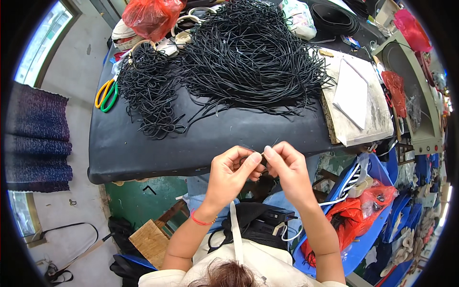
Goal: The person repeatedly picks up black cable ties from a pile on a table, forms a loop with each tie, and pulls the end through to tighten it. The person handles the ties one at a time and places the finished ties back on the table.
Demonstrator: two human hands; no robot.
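Both my hands are raised just off the front edge of the black-covered table [210, 143], thumbs almost meeting. My left hand [232, 174] is closed in a pinch on a thin black cord, most of it hidden by the fingers. My right hand [290, 173] pinches the same cord from the other side, and a short dark end sticks up above the fingertips. Beyond them lies a large heap of loose black cords [253, 71]. To its left sits a smaller pile of looped black cords [150, 88].
Scissors [107, 94] with orange and green handles lie at the left edge. A worn board [373, 126] carrying a white sheet [351, 93] is at the right. A red plastic bag [153, 19] stands at the back left. Beside my right arm is a blue tub [368, 234] with red bags.
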